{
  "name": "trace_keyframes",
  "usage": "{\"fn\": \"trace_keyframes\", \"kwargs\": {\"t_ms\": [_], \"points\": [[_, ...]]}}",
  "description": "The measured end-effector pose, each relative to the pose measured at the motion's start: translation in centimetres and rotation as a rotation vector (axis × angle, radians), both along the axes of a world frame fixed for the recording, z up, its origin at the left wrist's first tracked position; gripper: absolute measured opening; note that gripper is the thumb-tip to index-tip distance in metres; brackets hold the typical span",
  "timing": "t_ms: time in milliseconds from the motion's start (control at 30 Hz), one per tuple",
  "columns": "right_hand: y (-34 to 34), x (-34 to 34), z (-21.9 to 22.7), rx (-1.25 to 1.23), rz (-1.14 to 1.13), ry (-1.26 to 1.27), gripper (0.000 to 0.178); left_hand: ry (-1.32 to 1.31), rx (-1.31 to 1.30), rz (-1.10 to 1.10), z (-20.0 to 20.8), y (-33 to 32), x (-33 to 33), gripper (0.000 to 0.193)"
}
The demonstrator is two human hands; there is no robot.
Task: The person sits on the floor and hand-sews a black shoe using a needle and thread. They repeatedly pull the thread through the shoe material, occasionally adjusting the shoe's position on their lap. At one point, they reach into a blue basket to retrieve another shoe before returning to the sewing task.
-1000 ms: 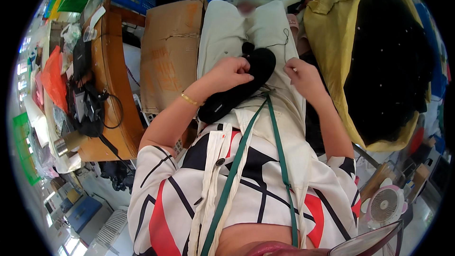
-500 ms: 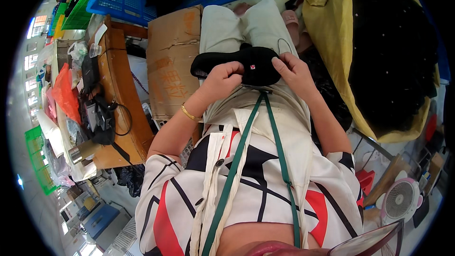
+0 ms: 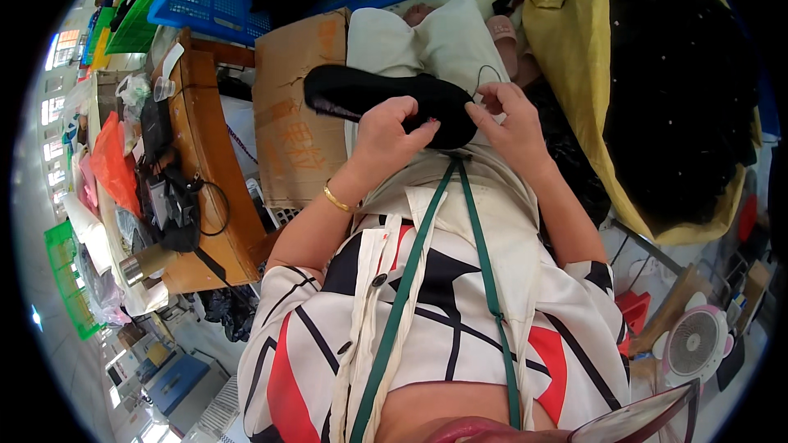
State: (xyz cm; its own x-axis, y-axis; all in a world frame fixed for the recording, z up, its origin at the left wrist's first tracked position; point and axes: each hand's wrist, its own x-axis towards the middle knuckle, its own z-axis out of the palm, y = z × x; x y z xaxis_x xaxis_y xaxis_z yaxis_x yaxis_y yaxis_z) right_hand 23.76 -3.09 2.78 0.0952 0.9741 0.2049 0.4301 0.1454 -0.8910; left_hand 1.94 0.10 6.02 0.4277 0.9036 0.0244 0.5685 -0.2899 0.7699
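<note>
Head view, black slipper-shaped piece [image 3: 390,85]: across the lap at 12 o'clock from the middle of the view, its left end reaching out over the cardboard box, its rounded right end between the two hands; a paler lining shows along the opening at the left end.
Left hand [image 3: 392,136]: at the piece's 6 o'clock edge, closed on it between thumb and bent fingers, with a small pinkish spot by the fingertips; a gold bracelet [image 3: 337,199] circles the wrist.
Right hand [image 3: 510,125]: at the piece's 3 o'clock end, fingers curled, thumb tip touching the edge; I cannot tell whether it pinches the fabric.
Thin dark loop [image 3: 490,70]: just beyond the right fingers, at 12 o'clock from them.
Cream trousers [image 3: 382,39]: under the piece.
Around the piece: cardboard box [image 3: 287,135] at 9 o'clock, blue basket [image 3: 205,4] at 11, pink sandal [image 3: 502,33] at 2, yellow sack [image 3: 568,16] filled with speckled black material [image 3: 677,90] at 3, fan [image 3: 696,344] at 4, wooden table [image 3: 209,160] at 8.
Green straps [image 3: 484,271]: running down the patterned top [image 3: 443,312] towards 6 o'clock.
</note>
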Motion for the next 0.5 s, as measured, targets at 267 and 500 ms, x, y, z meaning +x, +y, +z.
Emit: {"fn": "trace_keyframes", "kwargs": {"t_ms": [267, 500], "points": [[1.1, -1.2, 1.6, 0.209, 0.399, -0.044, 0.011, -0.005, 0.067, -0.151, -0.9, -0.3, 0.6, 0.025], [0.5, -1.3, -0.3, 0.188, 0.018, 0.141, 0.019, -0.002, 0.061, -0.129, -1.0, 0.2, 0.5, 0.019]]}}
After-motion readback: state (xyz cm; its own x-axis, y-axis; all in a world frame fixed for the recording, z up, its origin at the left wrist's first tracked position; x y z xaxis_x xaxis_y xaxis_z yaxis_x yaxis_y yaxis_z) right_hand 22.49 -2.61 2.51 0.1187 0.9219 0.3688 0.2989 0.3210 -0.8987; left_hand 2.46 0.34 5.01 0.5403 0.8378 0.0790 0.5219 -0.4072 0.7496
